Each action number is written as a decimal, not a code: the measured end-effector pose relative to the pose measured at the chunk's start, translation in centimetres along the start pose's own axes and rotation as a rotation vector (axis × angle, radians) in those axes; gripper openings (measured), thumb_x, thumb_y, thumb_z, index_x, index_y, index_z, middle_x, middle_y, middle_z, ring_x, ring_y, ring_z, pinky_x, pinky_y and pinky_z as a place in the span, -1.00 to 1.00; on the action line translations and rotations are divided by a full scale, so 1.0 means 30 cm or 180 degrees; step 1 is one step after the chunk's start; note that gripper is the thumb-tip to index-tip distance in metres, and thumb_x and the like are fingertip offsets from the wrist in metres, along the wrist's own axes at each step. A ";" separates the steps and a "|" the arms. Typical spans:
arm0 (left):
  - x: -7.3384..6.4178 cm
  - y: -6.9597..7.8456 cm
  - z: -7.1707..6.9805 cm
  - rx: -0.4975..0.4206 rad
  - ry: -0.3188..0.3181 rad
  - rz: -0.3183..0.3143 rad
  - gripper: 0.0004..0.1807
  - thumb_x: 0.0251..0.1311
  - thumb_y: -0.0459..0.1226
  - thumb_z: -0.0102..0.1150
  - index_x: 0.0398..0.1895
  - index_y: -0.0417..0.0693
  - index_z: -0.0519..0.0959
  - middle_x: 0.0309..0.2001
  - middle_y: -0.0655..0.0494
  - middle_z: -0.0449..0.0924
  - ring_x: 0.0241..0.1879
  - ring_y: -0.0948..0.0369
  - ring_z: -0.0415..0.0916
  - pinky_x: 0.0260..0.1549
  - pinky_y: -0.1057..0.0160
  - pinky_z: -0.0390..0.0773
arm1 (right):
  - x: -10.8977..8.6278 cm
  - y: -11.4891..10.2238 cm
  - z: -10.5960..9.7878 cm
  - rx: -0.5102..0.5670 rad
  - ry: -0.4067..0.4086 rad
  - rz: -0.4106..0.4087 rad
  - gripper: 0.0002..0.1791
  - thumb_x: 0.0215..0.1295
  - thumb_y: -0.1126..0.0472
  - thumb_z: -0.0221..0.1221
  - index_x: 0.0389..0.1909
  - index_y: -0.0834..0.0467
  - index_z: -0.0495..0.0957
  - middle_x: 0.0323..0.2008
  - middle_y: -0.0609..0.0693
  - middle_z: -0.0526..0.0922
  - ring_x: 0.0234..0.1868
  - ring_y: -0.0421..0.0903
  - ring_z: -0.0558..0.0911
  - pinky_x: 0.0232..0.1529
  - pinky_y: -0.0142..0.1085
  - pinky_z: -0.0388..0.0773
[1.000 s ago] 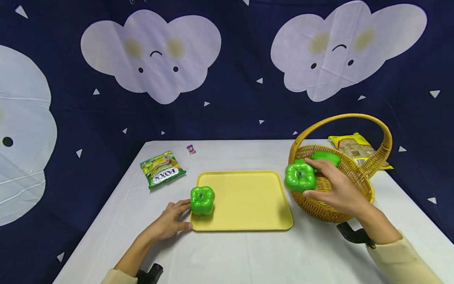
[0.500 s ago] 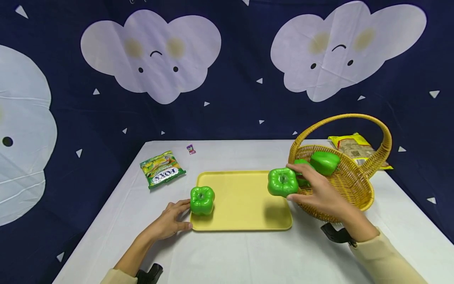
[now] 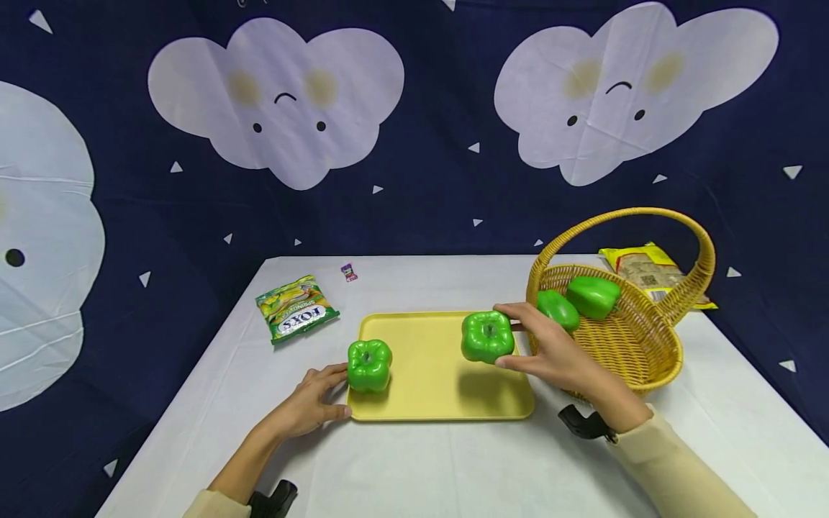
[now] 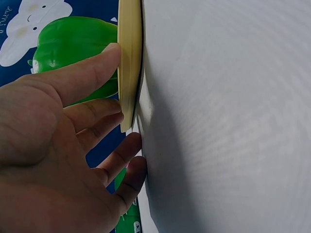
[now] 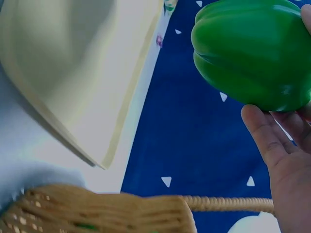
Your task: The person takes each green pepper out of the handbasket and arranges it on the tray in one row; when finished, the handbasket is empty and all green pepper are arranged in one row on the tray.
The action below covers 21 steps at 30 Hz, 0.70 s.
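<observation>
My right hand (image 3: 553,349) holds a green bell pepper (image 3: 488,337) between thumb and fingers, raised over the right part of the yellow tray (image 3: 427,392), its shadow below. In the right wrist view the bell pepper (image 5: 252,53) sits at the fingertips. A second green bell pepper (image 3: 369,365) stands upright at the tray's left end. Beside it, my left hand (image 3: 309,404) touches the tray's left edge with relaxed fingers. The left wrist view has the thumb and two fingertips against the tray's rim (image 4: 129,63); the other fingers touch the white tabletop.
To the tray's right stands a wicker basket (image 3: 631,352) with a tall arched handle, two green bell peppers (image 3: 593,296) inside. A yellow bag (image 3: 648,270) lies behind it. A green Fox's candy bag (image 3: 296,309) and a small purple wrapped sweet (image 3: 349,273) lie at the back left.
My right hand has carried the bell pepper leftward from the basket's rim to above the tray's right side. The left hand and the other bell pepper on the tray have stayed put.
</observation>
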<state>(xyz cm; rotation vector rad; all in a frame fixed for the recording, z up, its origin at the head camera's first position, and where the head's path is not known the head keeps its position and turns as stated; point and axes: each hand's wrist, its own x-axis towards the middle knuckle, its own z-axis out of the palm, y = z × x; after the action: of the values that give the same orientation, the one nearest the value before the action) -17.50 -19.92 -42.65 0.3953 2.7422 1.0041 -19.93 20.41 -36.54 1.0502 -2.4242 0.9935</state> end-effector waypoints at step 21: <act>0.001 0.001 -0.001 0.0063 0.0013 0.0048 -0.29 -0.02 -0.17 0.37 0.26 -0.14 0.40 0.36 0.02 0.28 0.21 0.03 0.20 0.23 -0.23 0.17 | 0.068 -0.002 0.146 0.0275 -0.0407 0.0288 -0.15 0.01 0.05 0.39 0.31 0.21 0.25 0.18 0.07 0.43 0.14 -0.01 0.49 0.08 -0.15 0.54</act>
<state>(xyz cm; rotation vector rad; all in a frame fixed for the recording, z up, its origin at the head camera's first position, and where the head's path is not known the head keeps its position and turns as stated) -17.55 -19.92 -42.61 0.4184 2.7589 0.9830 -21.34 16.25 -38.54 1.0712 -2.5726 1.1011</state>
